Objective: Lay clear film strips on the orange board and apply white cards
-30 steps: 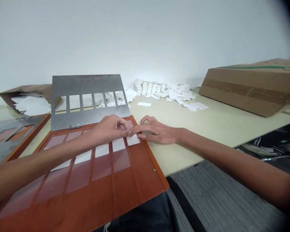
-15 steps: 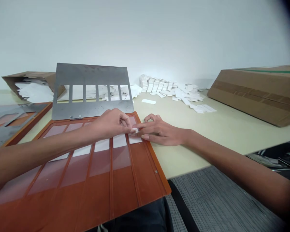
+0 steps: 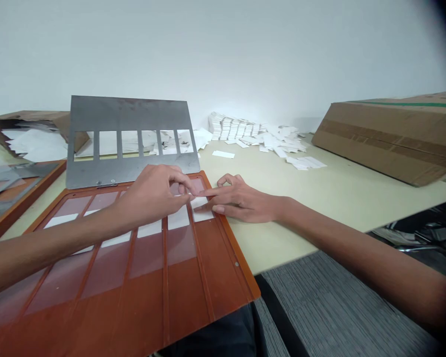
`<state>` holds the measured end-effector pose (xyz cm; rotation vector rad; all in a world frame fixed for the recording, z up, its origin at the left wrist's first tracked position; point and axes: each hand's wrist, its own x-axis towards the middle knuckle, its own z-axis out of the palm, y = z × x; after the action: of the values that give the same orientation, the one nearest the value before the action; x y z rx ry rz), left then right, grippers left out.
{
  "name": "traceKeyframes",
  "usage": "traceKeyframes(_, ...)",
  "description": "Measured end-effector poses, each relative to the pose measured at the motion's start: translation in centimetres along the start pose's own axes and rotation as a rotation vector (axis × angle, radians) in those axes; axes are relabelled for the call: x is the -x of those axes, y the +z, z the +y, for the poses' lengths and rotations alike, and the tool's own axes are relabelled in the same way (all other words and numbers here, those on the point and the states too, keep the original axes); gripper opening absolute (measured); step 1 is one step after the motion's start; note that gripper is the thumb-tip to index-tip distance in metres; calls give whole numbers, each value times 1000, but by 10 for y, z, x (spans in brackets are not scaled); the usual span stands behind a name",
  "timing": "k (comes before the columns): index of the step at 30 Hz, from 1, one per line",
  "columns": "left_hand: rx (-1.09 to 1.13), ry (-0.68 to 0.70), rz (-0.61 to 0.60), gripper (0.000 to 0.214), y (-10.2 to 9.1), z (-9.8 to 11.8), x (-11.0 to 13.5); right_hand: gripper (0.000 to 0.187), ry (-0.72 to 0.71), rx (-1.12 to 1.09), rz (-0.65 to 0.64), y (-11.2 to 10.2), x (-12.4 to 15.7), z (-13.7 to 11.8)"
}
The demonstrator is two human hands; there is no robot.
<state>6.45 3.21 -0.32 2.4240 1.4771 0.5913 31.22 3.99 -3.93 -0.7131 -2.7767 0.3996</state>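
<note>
An orange tray (image 3: 186, 292) with long slots lies in front of me. White cards (image 3: 179, 218) and clear film strips (image 3: 181, 244) rest in several slots. My right hand (image 3: 247, 201) lies over the tray's right edge, fingers stretched out and pressing on the white card (image 3: 204, 216) in the rightmost slot. Above that same card, my left hand (image 3: 158, 191) has thumb and fingertips brought together, close to the right fingertips. What they pinch, if anything, is hidden. A grey metal frame (image 3: 130, 114) with rectangular windows stands raised at the tray's back edge.
Stacked white cards (image 3: 230, 128) and a loose pile (image 3: 282, 141) lie at the back, with a single card (image 3: 223, 154) nearer. A closed cardboard box (image 3: 386, 141) stands right. At left are an open box (image 3: 59, 121) of white sheets and a second tray (image 3: 29, 191).
The view has shifted slightly, so the tray and boxes appear further left. My left hand's fingers have spread a little at the card; my right hand stays on it.
</note>
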Motion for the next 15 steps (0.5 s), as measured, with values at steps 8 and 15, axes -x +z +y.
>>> traceKeyframes(8, -171, 369, -33, 39, 1, -3, 10, 49, -7, -7, 7, 0, 0, -1)
traceKeyframes(15, -135, 437, -252, 28, -8, -5, -1, 51, -6, -5, 30, 2, -1, 0)
